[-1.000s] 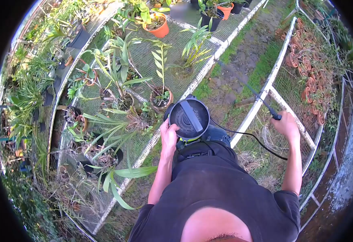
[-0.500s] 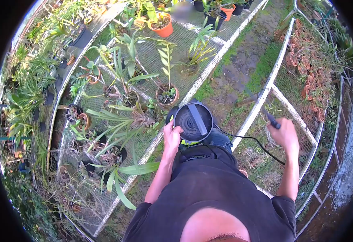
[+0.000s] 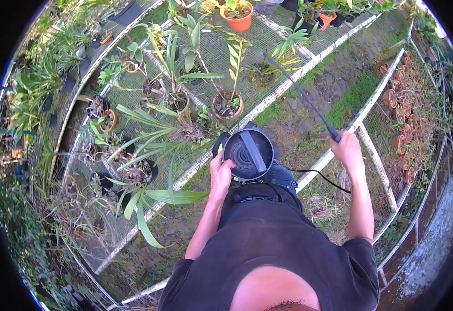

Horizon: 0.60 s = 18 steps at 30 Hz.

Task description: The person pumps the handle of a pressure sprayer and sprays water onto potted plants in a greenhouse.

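My left hand [image 3: 222,176] grips the left rim of a round black sprayer tank [image 3: 269,150], thumb over the edge. A flat grey bar crosses the tank's ringed top. In my right hand [image 3: 347,151] is a long, thin, dark spray wand [image 3: 304,95], its handle closed in my fingers. The wand points up and left over the mesh bench, its tip near a small leafy plant [image 3: 288,46]. A black hose [image 3: 322,176] runs from beside the tank toward my right forearm; its far end is hidden.
A white-framed mesh bench [image 3: 205,158] on the left bears potted plants, including a clay pot [image 3: 228,108] and an orange pot [image 3: 238,16]. A second bench at right holds several small terracotta pots [image 3: 402,122]. A dirt path [image 3: 335,72] with moss runs between them.
The wand has swung into full view, now pointing up-left across the path. My right hand has moved up and left. The view has shifted; my left hand stays on the tank.
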Tool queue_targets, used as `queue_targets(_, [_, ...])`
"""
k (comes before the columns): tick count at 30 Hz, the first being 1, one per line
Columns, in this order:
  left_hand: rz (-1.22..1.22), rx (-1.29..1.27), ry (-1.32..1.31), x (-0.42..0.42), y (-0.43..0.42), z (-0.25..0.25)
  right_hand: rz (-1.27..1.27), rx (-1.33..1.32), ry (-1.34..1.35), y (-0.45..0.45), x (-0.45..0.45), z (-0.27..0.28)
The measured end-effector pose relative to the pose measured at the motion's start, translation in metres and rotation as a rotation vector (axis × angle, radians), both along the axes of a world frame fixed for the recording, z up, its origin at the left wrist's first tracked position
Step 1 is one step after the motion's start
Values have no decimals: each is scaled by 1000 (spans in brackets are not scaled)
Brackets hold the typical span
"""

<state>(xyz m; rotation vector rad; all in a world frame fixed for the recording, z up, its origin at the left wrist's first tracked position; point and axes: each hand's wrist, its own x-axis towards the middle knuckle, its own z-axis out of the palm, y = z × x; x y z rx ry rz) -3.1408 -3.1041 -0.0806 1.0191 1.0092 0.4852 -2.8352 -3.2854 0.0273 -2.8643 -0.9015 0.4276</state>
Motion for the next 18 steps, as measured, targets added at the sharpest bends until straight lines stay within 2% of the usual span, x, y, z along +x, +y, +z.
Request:
queue_targets(3, [28,59,16,1,-3,-4,91,-45,-33,17,15,-3])
queue_targets(4, [50,58,28,2,-3,-4,212,-165,-106,21,21,-7])
queue_targets(7, [106,37,47,10,-5,-4,214,-264,-90,53,46,6])
queue_targets(11, [165,-7,32,26,-6,4,320,-178,-369,117,107,24])
queue_targets(12, [180,-15,36,30,-6,4,290,-200,-293,140,121,38])
queue_targets(18, [310,-64,2,62,-10,8,397,-127,-415,239,179,87])
